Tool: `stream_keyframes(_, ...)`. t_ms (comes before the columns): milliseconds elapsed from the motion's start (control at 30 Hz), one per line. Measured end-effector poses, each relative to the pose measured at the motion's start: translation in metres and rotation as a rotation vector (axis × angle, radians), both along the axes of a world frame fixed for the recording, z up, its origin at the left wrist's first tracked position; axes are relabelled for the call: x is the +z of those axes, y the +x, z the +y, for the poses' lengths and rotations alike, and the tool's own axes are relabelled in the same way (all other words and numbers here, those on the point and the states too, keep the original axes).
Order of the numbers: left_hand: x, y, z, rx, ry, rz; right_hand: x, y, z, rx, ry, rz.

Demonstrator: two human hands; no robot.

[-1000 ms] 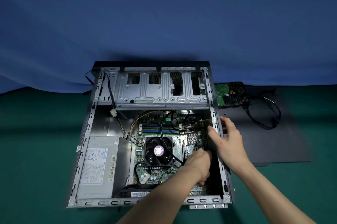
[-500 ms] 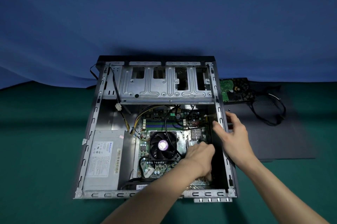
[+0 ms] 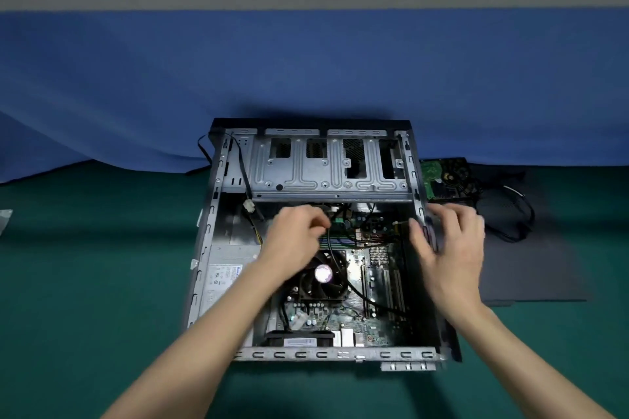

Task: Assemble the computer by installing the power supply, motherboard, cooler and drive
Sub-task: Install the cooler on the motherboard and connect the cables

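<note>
The open computer case lies flat on the green table. Inside it, the grey power supply sits at the left. To its right is the motherboard, with the black fan cooler on it. My left hand is over the motherboard's far edge, fingers curled on a black cable that runs down across the fan. My right hand grips the case's right wall, thumb inside and fingers outside. The drive lies outside the case at the rear right, circuit board up.
An empty metal drive cage fills the far end of the case. A dark panel lies right of the case with a looped black cable on it. A blue cloth backdrop hangs behind.
My left hand has moved from the motherboard's near right corner up to its far edge. My right hand stays on the right wall. The view has tilted upward.
</note>
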State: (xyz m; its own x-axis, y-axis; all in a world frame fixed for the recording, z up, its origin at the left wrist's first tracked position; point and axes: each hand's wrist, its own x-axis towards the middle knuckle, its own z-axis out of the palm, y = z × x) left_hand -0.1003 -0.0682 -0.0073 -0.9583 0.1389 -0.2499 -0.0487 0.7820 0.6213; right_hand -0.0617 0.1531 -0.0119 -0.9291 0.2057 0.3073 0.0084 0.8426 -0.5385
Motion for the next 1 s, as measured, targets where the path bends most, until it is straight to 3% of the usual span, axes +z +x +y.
stream_keyframes(67, 0.002, -0.001, -0.027, 0.035, -0.042, 0.007, 0.007, 0.001, -0.021, 0.196, 0.004, 0.051)
stream_keyframes(200, -0.001, 0.007, -0.058, 0.027, -0.128, -0.047, -0.001, 0.01, -0.075, 0.624, 0.006, -0.27)
stream_keyframes(400, -0.003, 0.013, -0.072, 0.127, -0.097, 0.013, -0.024, 0.007, -0.121, 0.658, 0.014, -0.373)
stream_keyframes(567, -0.006, 0.011, -0.072, 0.079, -0.153, -0.054, -0.031, 0.007, -0.138, 0.878, 0.435, -0.538)
stream_keyframes(633, -0.008, 0.011, -0.073, 0.092, -0.136, -0.06, -0.035, 0.006, -0.14, 0.882, 0.468, -0.535)
stream_keyframes(800, -0.011, 0.013, -0.071, 0.179, -0.301, -0.012, -0.039, -0.002, -0.136, 0.699, 0.206, -0.464)
stream_keyframes(1000, 0.002, -0.001, -0.066, 0.537, -0.21, 0.068, -0.03, -0.021, -0.135, 0.531, 0.055, -0.454)
